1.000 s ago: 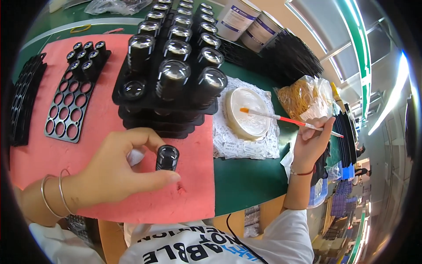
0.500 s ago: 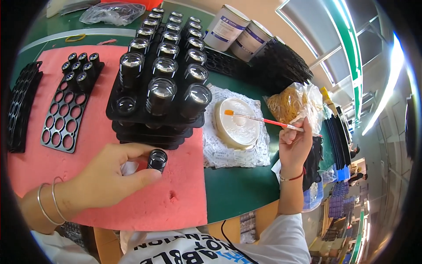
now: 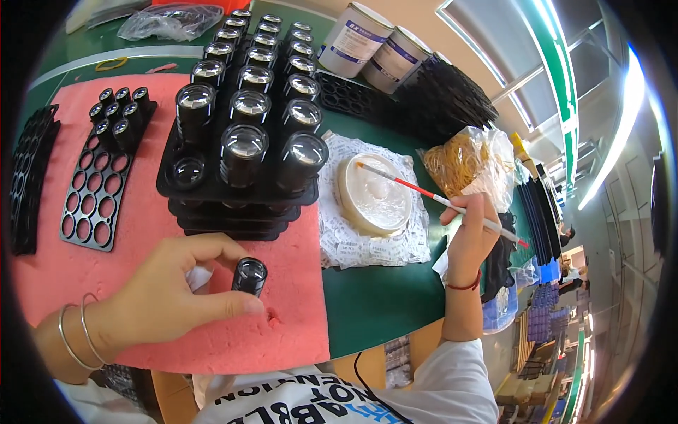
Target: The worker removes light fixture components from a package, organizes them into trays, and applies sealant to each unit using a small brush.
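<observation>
My left hand [image 3: 166, 290] is closed around a short black cylindrical barrel [image 3: 248, 277] with a glassy top, pinched between thumb and fingers over the pink foam mat [image 3: 296, 311]. A bit of something white shows between the fingers of that hand. On the right, my right hand [image 3: 472, 230] grips a thin brush [image 3: 424, 191] with a red and clear handle. Its bristle tip is at the far left part of a round cream dish [image 3: 378, 198] holding a pale, glossy substance; contact is hard to tell. The dish sits on a printed white pad [image 3: 335, 247].
Ahead stand stacked black trays [image 3: 233, 191] filled with lens-topped black barrels. Left of them, a holed black rack [image 3: 90, 191] holds several smaller barrels, beside more stacked racks [image 3: 35, 177]. Cans [image 3: 355, 42] and a bag of yellow rubber bands [image 3: 470, 162] are at the back right.
The brush has tilted and its tip has shifted slightly away from me inside the dish. More handle now sticks out behind my right hand. My left hand still holds the barrel, tilted slightly differently.
</observation>
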Demonstrator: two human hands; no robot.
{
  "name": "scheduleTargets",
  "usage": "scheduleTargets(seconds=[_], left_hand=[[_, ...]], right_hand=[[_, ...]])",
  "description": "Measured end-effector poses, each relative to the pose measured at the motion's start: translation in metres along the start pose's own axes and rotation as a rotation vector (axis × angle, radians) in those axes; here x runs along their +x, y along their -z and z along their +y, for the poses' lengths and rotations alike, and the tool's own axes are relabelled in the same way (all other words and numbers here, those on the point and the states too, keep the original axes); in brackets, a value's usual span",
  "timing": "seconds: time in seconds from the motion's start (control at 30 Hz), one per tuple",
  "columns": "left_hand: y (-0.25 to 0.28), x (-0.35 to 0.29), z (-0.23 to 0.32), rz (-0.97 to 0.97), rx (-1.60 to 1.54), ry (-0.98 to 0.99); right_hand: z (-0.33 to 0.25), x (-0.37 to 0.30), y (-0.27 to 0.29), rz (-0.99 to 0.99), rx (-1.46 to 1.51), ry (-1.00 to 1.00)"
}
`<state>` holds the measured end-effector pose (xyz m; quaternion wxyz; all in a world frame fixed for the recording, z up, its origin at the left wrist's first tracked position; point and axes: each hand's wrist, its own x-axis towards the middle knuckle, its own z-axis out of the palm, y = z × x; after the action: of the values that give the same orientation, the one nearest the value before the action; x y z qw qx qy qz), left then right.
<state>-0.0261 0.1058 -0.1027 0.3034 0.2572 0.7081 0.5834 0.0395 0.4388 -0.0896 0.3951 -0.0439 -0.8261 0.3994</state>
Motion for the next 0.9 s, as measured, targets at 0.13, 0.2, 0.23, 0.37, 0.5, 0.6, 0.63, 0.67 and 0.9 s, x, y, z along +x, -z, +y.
scheduleTargets(seconds=[0.13, 0.2, 0.23, 0.37, 0.5, 0.6, 0.63, 0.67, 0.9], left_hand=[[0.0, -0.001, -0.002, 0.044, -0.021, 0.018], [0.0, 0.002, -0.016, 0.055, 0.0, -0.084], [0.0, 0.002, -0.015, 0.061, 0.059, -0.121], [0.004, 0.002, -0.01, 0.061, 0.087, -0.089], [0.004, 0.003, -0.017, 0.033, -0.025, -0.135], [0.005, 0.002, -0.015, 0.017, 0.028, -0.062], [0.006, 0.001, -0.012, 0.008, 0.039, -0.043], [0.006, 0.0, -0.011, -0.001, 0.051, -0.023], [0.004, 0.003, -0.017, -0.008, 0.022, -0.015]], right_hand=[[0.009, 0.007, 0.003, 0.192, 0.353, -0.079], [0.009, 0.007, 0.005, 0.193, 0.541, -0.152], [0.008, 0.005, 0.005, 0.158, 0.682, -0.159], [0.0, 0.001, 0.008, -0.214, 0.977, -0.079], [-0.012, -0.012, 0.001, -0.337, 0.906, 0.068], [-0.02, -0.021, -0.006, -0.437, 0.843, 0.18], [-0.021, -0.022, -0.008, -0.438, 0.844, 0.179], [-0.022, -0.023, -0.009, -0.474, 0.804, 0.218], [-0.02, -0.028, -0.008, -0.47, 0.666, 0.246]])
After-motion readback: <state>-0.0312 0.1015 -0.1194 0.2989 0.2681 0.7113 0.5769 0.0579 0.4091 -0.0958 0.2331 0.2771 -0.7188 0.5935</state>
